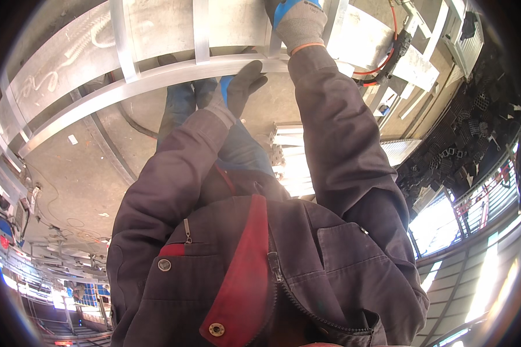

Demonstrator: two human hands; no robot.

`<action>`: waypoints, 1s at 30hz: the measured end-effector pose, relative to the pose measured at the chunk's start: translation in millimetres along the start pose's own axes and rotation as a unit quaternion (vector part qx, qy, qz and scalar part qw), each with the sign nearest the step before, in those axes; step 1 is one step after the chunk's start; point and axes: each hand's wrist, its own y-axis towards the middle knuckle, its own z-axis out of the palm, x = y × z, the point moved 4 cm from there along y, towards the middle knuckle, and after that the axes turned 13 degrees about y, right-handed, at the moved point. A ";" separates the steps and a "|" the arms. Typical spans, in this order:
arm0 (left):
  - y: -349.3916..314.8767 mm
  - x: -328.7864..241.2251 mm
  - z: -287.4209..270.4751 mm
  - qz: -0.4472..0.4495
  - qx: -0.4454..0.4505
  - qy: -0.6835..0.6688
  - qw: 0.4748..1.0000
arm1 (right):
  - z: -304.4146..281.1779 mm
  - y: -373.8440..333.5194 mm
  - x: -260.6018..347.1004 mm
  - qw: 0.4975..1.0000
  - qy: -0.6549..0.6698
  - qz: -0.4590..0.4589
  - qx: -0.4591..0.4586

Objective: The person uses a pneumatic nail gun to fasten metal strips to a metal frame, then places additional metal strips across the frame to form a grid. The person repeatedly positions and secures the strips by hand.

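Observation:
A long pale metal rail (156, 82) curves across the upper part of the head view, with several metal crossbars (201, 29) running from it toward the top edge. My left hand (237, 92), in a grey and blue work glove, is at the near side of this rail. Its fingers are stretched out with a gap between them, and I see nothing in them; whether the fingertips touch the rail is unclear. Farther forward, my right hand (301, 24) wears the same kind of glove and reaches over the frame beside a crossbar. Its fingers are mostly hidden at the top edge.
At the upper right lie an orange hose (391, 52) and a black cable (402, 49) near light metal pieces. Many dark plastic parts (469, 133) are heaped at the right. A metal strip (107, 141) lies on the concrete floor (63, 162) at left.

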 end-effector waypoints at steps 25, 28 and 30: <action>-158.4 -83.6 -258.2 0.123 -0.209 0.051 0.969 | -59.4 -19.9 49.2 0.992 0.009 0.124 0.024; -228.9 -147.1 -397.3 0.178 -0.336 -0.039 0.924 | -84.4 -41.2 69.9 0.995 0.033 0.079 -0.043; -300.2 -236.5 -485.2 0.302 -0.383 0.071 0.870 | -87.2 -61.5 97.4 0.994 0.070 0.058 -0.055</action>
